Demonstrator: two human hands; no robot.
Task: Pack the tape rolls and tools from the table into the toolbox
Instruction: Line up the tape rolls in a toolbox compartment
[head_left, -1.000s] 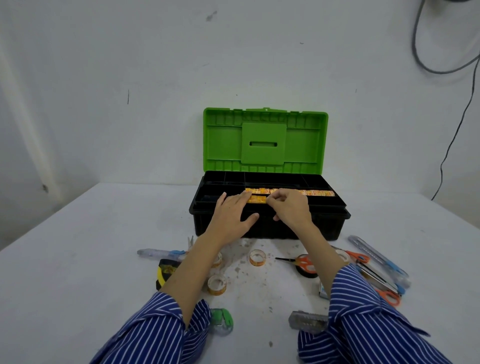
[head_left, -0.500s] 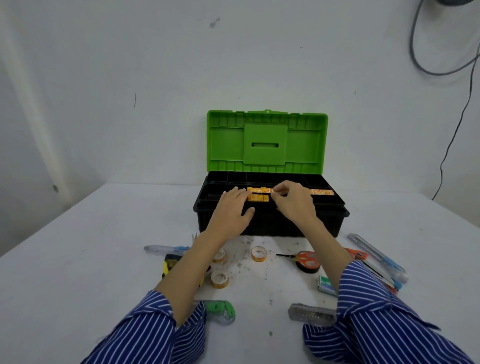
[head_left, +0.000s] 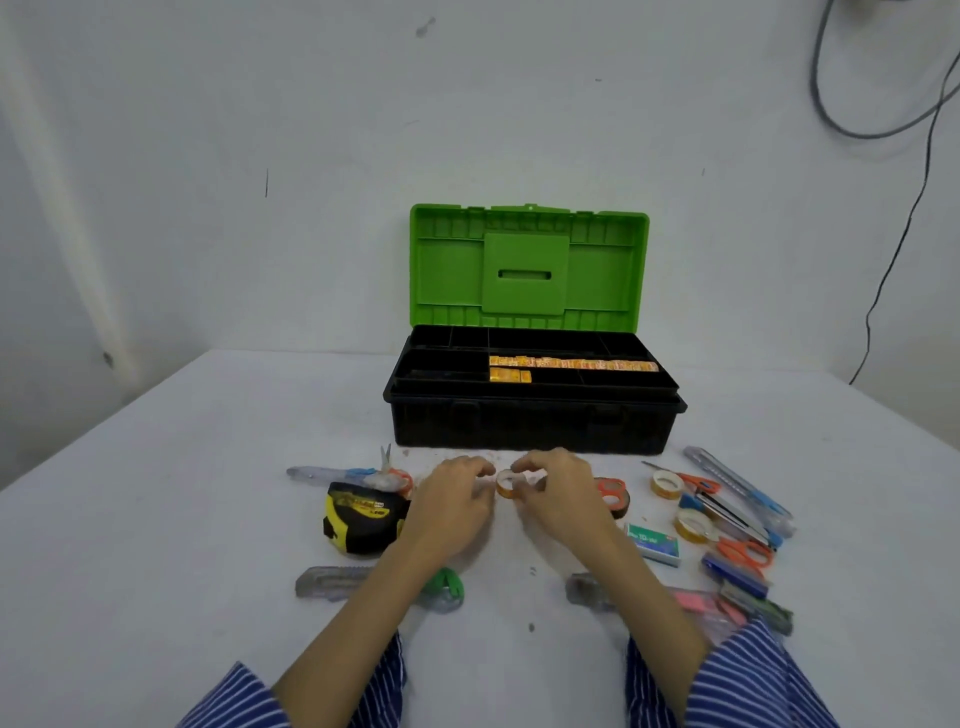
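Head view: both hands meet over one small tape roll in front of the open toolbox.

The right hand (head_left: 558, 493) pinches a small orange-rimmed tape roll (head_left: 505, 483) with curled fingers; the left hand (head_left: 453, 501) is curled just beside it at nine o'clock — whether it holds anything I cannot tell. The black toolbox (head_left: 535, 426) stands at twelve o'clock of the hands, green lid (head_left: 530, 267) upright, two rows of orange blocks (head_left: 571, 365) in its tray. At three o'clock lie two more tape rolls (head_left: 667, 484), two orange-handled scissors (head_left: 740, 551), a third pair (head_left: 610, 491) nearer the hand, and a green staple box (head_left: 653, 543). At nine o'clock — a yellow-black tape measure (head_left: 361, 517). At seven o'clock sits a grey utility knife (head_left: 332, 582).
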